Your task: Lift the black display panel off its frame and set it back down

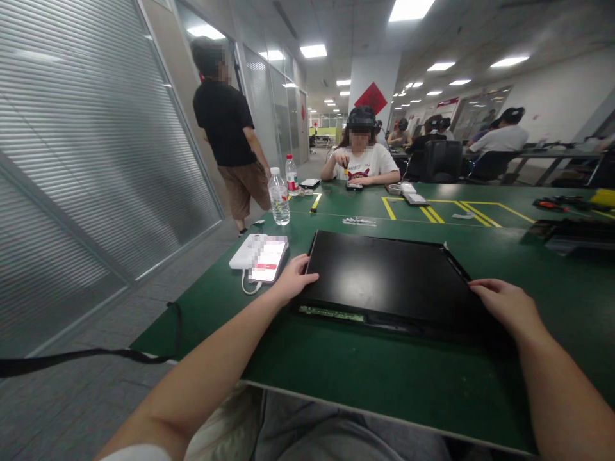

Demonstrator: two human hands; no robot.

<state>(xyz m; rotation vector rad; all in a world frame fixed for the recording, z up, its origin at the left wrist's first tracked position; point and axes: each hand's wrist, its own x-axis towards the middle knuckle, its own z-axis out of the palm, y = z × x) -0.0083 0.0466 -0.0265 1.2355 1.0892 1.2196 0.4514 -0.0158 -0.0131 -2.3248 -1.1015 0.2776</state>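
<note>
Two bare forearms (206, 374) are stretched across the near edge of the green bench (384, 384). Between them, one black panel (384, 269) is set near the middle, with one green circuit strip (331, 313) exposed along its near side. Its left edge is clamped by the left hand (294, 282), its right edge by the right hand (512, 307); whether it is fully rested on the bench cannot be told. Positioning or steadying seems to be the step in hand, and an even two-sided hold is probably called for next. To the left, one phone (273, 257), one white slab (247, 251), one white cable (250, 291) and two bottles (279, 202) are counted.
</note>
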